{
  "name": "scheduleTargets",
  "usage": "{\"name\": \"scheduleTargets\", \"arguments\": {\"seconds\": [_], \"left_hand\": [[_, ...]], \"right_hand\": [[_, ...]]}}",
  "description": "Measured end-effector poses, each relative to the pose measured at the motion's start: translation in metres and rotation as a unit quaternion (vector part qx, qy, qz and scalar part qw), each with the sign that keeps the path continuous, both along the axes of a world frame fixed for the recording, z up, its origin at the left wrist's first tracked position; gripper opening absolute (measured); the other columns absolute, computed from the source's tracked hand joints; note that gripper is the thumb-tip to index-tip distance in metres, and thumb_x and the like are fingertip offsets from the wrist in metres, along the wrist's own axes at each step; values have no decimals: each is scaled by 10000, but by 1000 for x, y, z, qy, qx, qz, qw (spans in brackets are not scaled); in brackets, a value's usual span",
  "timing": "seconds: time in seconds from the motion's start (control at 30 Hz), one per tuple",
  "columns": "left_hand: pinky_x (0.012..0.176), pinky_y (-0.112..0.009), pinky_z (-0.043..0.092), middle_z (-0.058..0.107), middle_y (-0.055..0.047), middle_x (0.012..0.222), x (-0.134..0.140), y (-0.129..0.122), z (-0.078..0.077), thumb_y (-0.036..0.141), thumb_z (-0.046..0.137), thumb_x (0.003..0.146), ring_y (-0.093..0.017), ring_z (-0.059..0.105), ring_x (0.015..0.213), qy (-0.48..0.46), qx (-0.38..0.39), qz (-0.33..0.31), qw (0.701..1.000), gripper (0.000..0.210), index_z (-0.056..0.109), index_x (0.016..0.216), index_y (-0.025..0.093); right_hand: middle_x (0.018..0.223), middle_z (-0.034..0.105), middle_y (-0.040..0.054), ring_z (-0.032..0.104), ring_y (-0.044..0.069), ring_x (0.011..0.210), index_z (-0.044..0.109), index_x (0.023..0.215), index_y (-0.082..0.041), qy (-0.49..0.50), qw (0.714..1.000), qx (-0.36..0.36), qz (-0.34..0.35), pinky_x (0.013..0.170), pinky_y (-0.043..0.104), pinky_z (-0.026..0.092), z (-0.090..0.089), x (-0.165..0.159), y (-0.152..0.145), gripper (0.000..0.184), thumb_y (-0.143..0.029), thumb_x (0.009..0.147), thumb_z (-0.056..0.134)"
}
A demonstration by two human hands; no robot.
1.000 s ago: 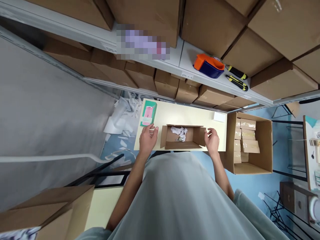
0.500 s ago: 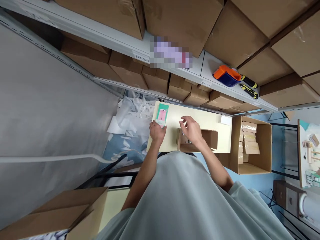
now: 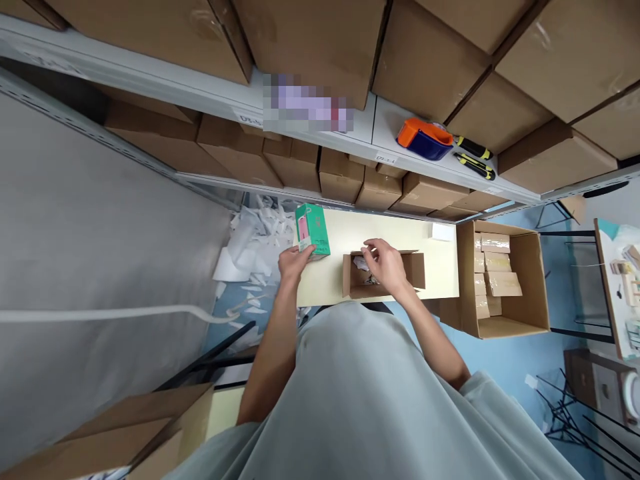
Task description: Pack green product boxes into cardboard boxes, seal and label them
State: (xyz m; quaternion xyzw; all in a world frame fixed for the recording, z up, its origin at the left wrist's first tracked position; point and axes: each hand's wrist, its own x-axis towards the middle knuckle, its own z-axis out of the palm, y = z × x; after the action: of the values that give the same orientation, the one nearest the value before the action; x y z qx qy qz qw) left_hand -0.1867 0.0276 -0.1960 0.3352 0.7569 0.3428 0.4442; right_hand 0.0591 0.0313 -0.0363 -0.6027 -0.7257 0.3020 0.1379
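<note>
My left hand grips the lower end of a green box with a pink picture on one face. The box is tilted at the left end of the pale table, its side face turned toward me. Over a small open cardboard box hovers my right hand, fingers curled and apart, holding nothing that I can see. Inside that carton lie crumpled white paper and some small contents too indistinct to name.
A large open carton with several small taped boxes stands to the right. A white box sits at the table's far right. Shelves of cartons rise ahead, holding an orange and blue tape dispenser and cutters. Paper scraps lie at left.
My left hand has turned the green box so its side shows, and moved it slightly left. My right hand stays above the small carton. The whole view has shifted a little.
</note>
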Motion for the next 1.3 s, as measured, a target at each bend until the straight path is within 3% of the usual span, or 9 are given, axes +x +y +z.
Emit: {"name": "scheduleTargets", "arguments": {"seconds": [0.1, 0.23, 0.4, 0.53, 0.7, 0.87, 1.0, 1.13, 1.3], "left_hand": [[853, -405, 686, 780, -118, 1021, 0, -3, 30, 405, 712, 809, -234, 771, 918, -19, 3, 53, 998, 450, 692, 1134, 95], [1017, -439, 674, 798, -109, 1174, 2, -15, 87, 415, 882, 683, -280, 765, 1137, -41, 90, 59, 993, 698, 739, 1310, 141], [1049, -455, 679, 719, -95, 1390, 27, -34, 155, 475, 914, 640, -305, 701, 1284, -39, 151, -92, 984, 827, 720, 1394, 196], [1072, -424, 670, 688, -56, 1389, 58, -43, 180, 396, 883, 664, -275, 706, 1213, 8, 157, -215, 964, 731, 743, 1365, 247], [1170, -482, 592, 707, -71, 1391, 86, -49, 168, 304, 814, 699, -338, 674, 1281, 89, 126, -332, 930, 682, 729, 1375, 278], [1178, -512, 541, 710, -102, 1381, 103, -47, 130, 235, 749, 700, -382, 656, 1285, 152, 97, -408, 895, 663, 709, 1361, 266], [1160, -508, 542, 700, -121, 1370, 114, -42, 96, 188, 738, 723, -386, 659, 1267, 201, 90, -448, 866, 664, 682, 1383, 243], [1130, -505, 569, 681, -151, 1444, 123, -40, 75, 154, 737, 757, -402, 645, 1319, 247, 70, -464, 848, 704, 644, 1452, 214], [1128, -501, 574, 668, -182, 1500, 132, -39, 68, 122, 668, 825, -398, 629, 1363, 307, 59, -475, 822, 703, 603, 1525, 143]], "right_hand": [[1108, 796, 65, 754, 194, 830, 750, 1214, -224, 34, 999, 31, -13, 848, 321, 598, 13, 24, 4, 283, -400, 1124, 547], [1150, 773, 93, 754, 214, 933, 735, 1249, -222, 93, 991, 97, -19, 819, 334, 632, 38, 53, 12, 349, -478, 1135, 528], [1463, 677, 107, 730, 235, 1061, 595, 1542, -319, 123, 978, 165, -12, 815, 368, 676, 77, 93, 19, 496, -558, 1107, 607], [1619, 573, 84, 727, 231, 1032, 420, 1711, -405, 97, 985, 137, 50, 791, 372, 690, 94, 133, 14, 717, -464, 1059, 714], [1514, 637, 59, 745, 215, 972, 443, 1709, -396, 38, 992, 23, 116, 894, 387, 674, 62, 174, -6, 795, -248, 988, 744], [1451, 682, 111, 755, 244, 987, 460, 1661, -283, -21, 992, -78, 95, 908, 402, 643, -5, 184, -24, 780, -168, 939, 733], [1400, 707, 154, 743, 297, 1086, 495, 1578, -216, -98, 987, -90, 86, 937, 418, 612, -46, 172, -28, 712, -107, 914, 727], [1295, 728, 217, 673, 356, 1204, 575, 1452, -147, -197, 975, -56, 84, 1036, 464, 550, -63, 154, -28, 583, -30, 896, 706], [1346, 695, 230, 604, 346, 1239, 585, 1452, -116, -289, 950, -71, 95, 1057, 439, 482, -62, 139, -27, 506, -74, 957, 679]]}}
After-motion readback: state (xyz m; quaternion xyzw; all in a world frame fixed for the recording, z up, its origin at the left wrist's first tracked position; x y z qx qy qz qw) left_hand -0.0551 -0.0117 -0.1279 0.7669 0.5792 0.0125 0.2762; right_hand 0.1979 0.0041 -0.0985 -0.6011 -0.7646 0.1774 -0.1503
